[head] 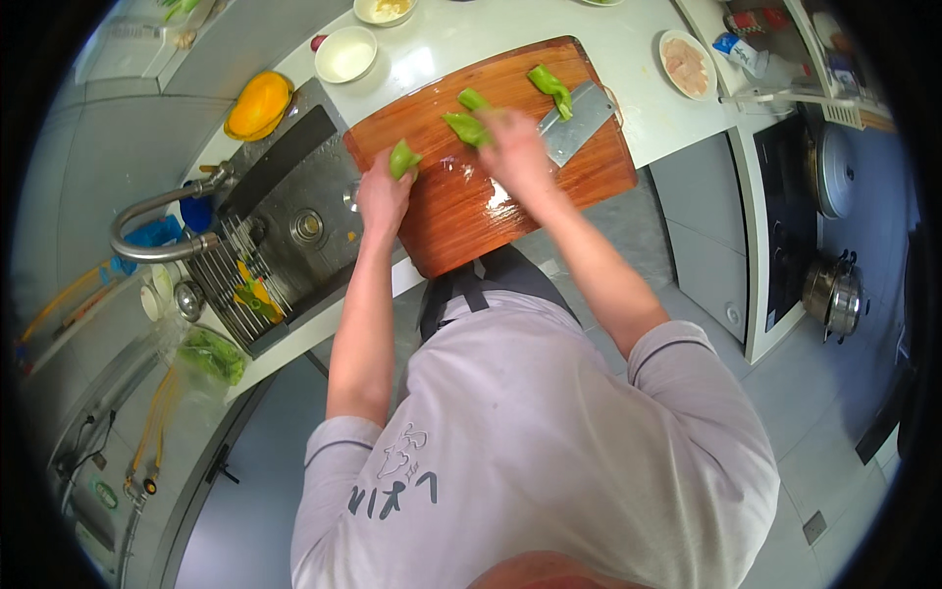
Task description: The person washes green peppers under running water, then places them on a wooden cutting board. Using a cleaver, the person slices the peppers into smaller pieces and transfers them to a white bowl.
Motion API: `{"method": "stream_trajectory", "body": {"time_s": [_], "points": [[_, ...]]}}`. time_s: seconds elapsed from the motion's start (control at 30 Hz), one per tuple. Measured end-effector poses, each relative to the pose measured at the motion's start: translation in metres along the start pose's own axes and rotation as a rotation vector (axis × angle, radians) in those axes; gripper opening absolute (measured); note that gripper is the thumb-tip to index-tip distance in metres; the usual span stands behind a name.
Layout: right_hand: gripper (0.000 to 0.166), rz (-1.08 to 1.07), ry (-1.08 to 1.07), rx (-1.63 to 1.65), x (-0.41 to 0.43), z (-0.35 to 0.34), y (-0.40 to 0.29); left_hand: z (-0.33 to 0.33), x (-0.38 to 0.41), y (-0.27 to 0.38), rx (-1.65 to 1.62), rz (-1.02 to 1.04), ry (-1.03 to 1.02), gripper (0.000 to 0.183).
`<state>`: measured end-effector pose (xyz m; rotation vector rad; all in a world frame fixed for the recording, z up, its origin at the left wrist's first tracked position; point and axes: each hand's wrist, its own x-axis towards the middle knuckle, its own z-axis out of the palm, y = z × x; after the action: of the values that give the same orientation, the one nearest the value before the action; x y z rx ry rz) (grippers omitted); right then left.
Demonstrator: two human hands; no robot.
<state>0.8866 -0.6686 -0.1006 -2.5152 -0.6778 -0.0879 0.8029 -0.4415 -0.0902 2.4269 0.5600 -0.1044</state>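
My left hand (383, 193) holds a piece of green pepper (403, 160) at the left edge of the wooden cutting board (456, 213). My right hand (515, 147), blurred, is over the middle of the board beside a flat green pepper piece (466, 129); whether its fingers grip anything cannot be made out. Just above it lies another green piece (473, 99). To the right a cleaver (578, 125) rests flat on the board, with a long green pepper (552, 90) lying partly over its blade.
Left of the board is a steel sink (324, 199) with a curved faucet (158, 199) and a drain rack (228, 294) holding pepper scraps. An orange halved fruit or squash (257, 107), a white bowl (346, 55) and a plate of sliced pale meat (684, 66) stand around the counter.
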Motion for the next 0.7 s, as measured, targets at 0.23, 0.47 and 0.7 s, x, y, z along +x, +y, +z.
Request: {"method": "stream_trajectory", "body": {"time_s": [0.23,0.47,0.7], "points": [[0.064,0.143,-0.026,-0.066,0.019,-0.021,0.067,0.024,0.021,0.018,0.041,0.136,-0.117,0.037],[0.057,0.83,0.103,0.057,-0.075,-0.03,0.045,0.021,0.033,-0.013,-0.158,0.092,-0.104,0.056],[0.058,1.011,0.002,0.089,-0.078,-0.008,0.028,0.011,0.053,-0.036,-0.13,0.092,-0.111,0.066]]}}
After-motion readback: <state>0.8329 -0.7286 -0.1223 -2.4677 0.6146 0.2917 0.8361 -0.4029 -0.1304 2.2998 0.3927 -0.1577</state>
